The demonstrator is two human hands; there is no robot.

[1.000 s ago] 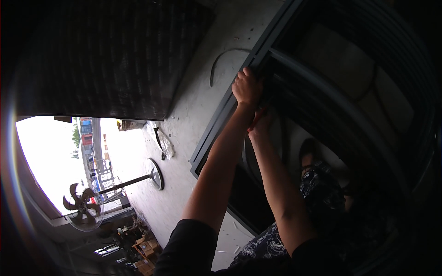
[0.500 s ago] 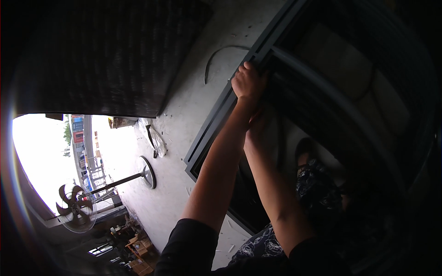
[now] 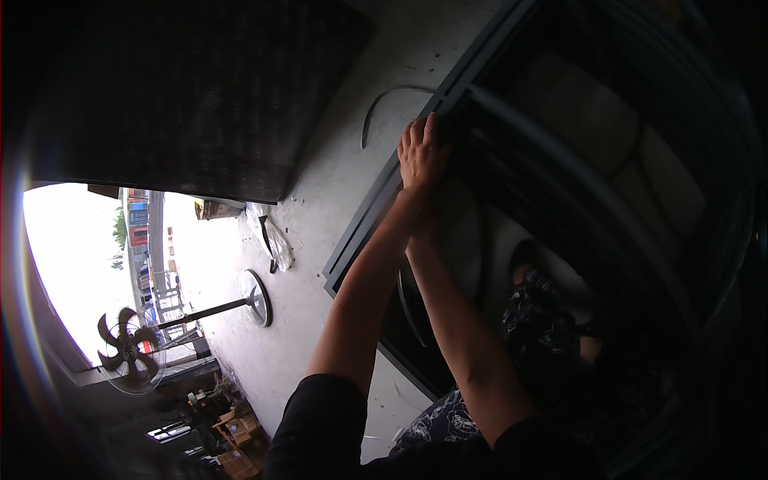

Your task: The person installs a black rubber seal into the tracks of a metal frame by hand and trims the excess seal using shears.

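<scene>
A large dark grey window or door frame (image 3: 369,218) runs diagonally across the middle and right, with a long grooved bar along its left side. My left hand (image 3: 422,154) lies on this bar near a corner joint, fingers stretched out over its edge and thumb side toward the inside of the frame. Just below, my right hand (image 3: 424,227) is mostly hidden behind the left wrist and in shadow. It is inside the frame's outline; its fingers do not show. My forearms nearly cross at the wrists.
A standing fan (image 3: 128,350) with a round base is at the left, by a bright opening. Crumpled plastic (image 3: 278,246) and a thin curved strip (image 3: 370,112) lie on the pale floor. Cardboard boxes (image 3: 238,430) are at the lower left. A dark panel (image 3: 184,96) fills the upper left.
My left hand has gone from curled round the bar to fingers laid out flatter over it. My right hand has moved slightly left and down, further behind the left wrist.
</scene>
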